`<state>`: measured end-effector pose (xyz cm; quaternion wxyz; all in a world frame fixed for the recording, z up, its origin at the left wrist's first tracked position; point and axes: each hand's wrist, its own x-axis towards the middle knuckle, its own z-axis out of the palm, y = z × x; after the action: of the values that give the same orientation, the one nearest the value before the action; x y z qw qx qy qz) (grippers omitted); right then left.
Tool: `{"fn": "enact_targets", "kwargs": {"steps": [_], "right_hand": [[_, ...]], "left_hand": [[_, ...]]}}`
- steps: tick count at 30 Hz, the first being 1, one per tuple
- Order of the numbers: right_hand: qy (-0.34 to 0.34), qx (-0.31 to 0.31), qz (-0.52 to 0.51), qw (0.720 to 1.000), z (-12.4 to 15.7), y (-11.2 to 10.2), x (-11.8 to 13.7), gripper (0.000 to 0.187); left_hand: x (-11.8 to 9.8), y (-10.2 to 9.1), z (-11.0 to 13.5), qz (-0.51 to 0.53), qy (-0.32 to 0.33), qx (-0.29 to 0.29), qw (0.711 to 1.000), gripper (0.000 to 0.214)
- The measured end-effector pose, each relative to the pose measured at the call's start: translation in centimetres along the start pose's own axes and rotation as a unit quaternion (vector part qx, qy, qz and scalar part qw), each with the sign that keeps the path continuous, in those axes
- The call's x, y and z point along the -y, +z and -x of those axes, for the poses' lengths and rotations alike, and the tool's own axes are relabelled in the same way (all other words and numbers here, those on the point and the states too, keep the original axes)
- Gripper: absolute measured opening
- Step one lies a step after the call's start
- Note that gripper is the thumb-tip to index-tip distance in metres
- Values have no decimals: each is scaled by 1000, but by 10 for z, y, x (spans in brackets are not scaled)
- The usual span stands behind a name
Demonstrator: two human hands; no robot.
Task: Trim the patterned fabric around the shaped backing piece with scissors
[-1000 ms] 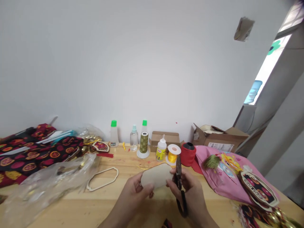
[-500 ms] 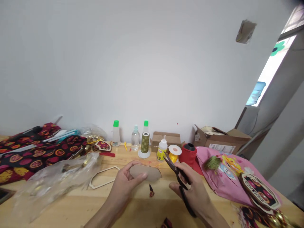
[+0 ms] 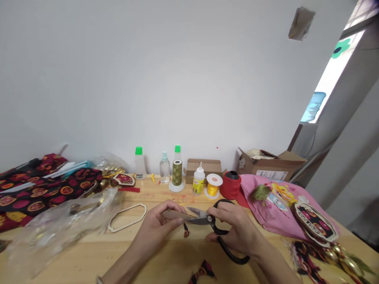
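My left hand [image 3: 158, 228] pinches a flat tan cardboard piece [image 3: 174, 214], held nearly edge-on above the wooden table [image 3: 89, 256]. In my right hand [image 3: 237, 228] are black-handled scissors [image 3: 214, 225], fingers through the loops. The blades point left and meet the right end of the cardboard piece. A small red and black scrap [image 3: 186, 232] lies just below the blades. Another scrap [image 3: 203, 272] sits nearer to me.
A white oval frame [image 3: 127, 217] and a clear plastic bag [image 3: 56, 228] lie to the left, beside patterned red fabric [image 3: 38, 191]. Glue bottles [image 3: 198, 182], an olive thread cone [image 3: 177, 175], a yellow spool [image 3: 213, 185] and a red spool [image 3: 231, 184] stand behind. Pink cloth [image 3: 275, 213] and cardboard boxes [image 3: 272, 167] lie at right.
The cardboard piece has turned from face-up to almost edge-on. My right hand swung the scissors from pointing up to pointing left, bringing the blades onto the piece.
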<state>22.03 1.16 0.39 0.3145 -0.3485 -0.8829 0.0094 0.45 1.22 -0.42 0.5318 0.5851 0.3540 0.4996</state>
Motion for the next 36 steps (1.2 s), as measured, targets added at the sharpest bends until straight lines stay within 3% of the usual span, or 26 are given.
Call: {"fn": "enact_targets", "kwargs": {"steps": [7,19,26,36], "right_hand": [[-15,-4,4,1000,0,3,1,34],[-31,-15,43,998,3,2,1,33],[91,-46,-61,993,-2,-1,3,35],[53,36,-33,997,0,-2,5,37]], "left_hand": [[-2,0,0,-1,17,-3,1000,7],[4,-2,0,-23,-7,-29,999,10],[3,-3,0,-39,-17,-32,999,12],[0,-2,0,-29,-9,-29,999,9]]}}
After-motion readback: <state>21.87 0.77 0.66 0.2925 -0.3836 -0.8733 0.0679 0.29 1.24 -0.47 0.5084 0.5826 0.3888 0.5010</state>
